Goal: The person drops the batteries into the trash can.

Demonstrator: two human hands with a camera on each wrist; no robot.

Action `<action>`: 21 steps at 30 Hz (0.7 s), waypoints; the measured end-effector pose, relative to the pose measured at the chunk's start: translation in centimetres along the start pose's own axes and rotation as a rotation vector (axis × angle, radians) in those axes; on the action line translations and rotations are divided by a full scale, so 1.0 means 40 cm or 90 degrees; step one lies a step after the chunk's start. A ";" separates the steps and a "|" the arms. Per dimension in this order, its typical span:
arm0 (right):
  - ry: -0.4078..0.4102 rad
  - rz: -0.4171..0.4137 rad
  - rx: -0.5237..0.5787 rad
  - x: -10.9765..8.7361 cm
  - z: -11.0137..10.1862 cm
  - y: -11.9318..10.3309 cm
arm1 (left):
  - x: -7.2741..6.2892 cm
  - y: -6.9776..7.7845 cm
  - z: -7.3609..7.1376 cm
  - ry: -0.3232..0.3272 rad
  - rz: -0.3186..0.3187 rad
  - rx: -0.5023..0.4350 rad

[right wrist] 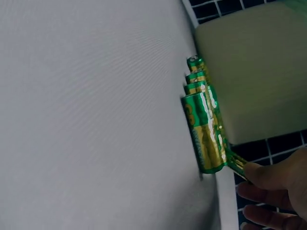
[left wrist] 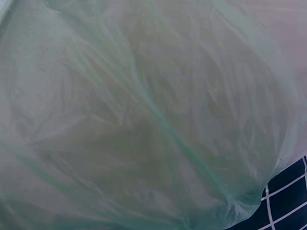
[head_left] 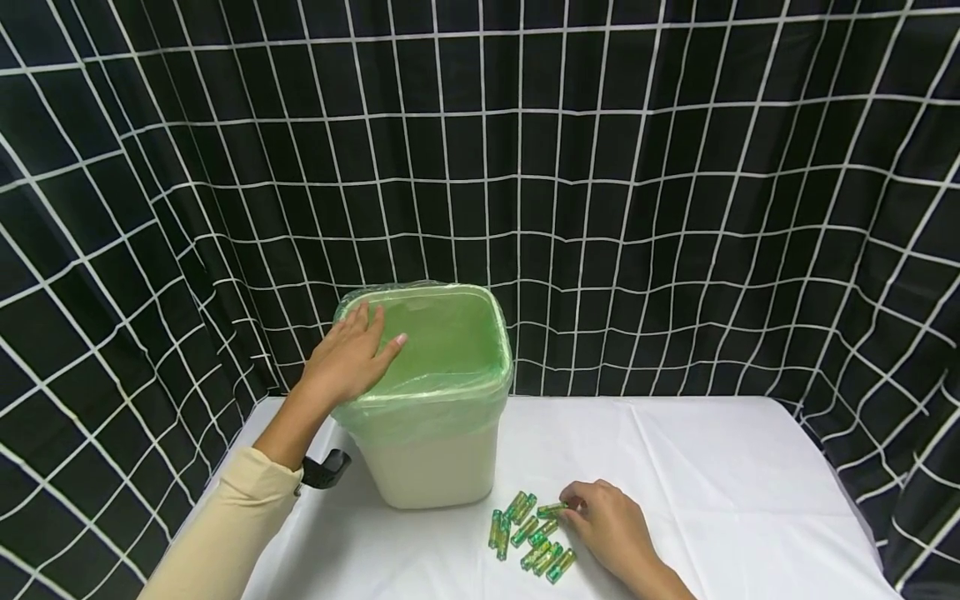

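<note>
On the white counter [head_left: 690, 467], in the head view, a pale bin [head_left: 435, 479] stands left of the middle, its mouth open upward. A translucent green bag [head_left: 450, 408] lines it and folds out over the rim, hanging partway down the outer wall. The left hand [head_left: 347, 354] rests on the bin's left rim, fingers extended and the thumb spread toward the opening, with no object in their hold. A cream sleeve [head_left: 243, 508] covers that forearm, and a black strap [head_left: 325, 468] shows at the wrist. In front of the bin and to its right, green and gold batteries [head_left: 524, 531] lie in a loose cluster, some side by side and touching. At the cluster's right edge the right hand [head_left: 611, 529] pinches the end of one battery [head_left: 551, 510] between thumb and fingers, close to the others. A black curtain [head_left: 570, 167] with a white grid hangs behind and at both sides.

In the left wrist view, the wrinkled green bag fills nearly everything, with a bit of curtain at the lower right; the fingers cannot be made out there.

In the right wrist view, batteries lie in a row beside the bin wall; beyond the nearest, the thumb presses on the pinched battery, the lower fingers loosely bent.
</note>
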State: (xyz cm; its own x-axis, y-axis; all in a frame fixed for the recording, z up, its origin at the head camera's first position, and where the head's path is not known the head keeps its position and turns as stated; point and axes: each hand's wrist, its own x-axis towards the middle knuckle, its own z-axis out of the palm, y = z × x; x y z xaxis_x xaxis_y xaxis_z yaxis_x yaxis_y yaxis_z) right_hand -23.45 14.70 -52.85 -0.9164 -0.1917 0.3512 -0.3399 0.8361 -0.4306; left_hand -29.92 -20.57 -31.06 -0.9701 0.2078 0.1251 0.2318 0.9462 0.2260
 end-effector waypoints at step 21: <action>0.065 -0.032 0.054 0.004 -0.051 -0.040 | -0.003 0.001 -0.001 0.007 0.006 0.006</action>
State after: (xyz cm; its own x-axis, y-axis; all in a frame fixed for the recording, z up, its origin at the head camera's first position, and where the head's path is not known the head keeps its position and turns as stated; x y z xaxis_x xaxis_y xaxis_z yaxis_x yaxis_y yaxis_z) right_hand -22.62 14.38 -50.43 -0.8731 -0.1753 0.4550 -0.4054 0.7794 -0.4777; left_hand -29.79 -20.58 -31.05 -0.9672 0.2138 0.1373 0.2398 0.9466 0.2156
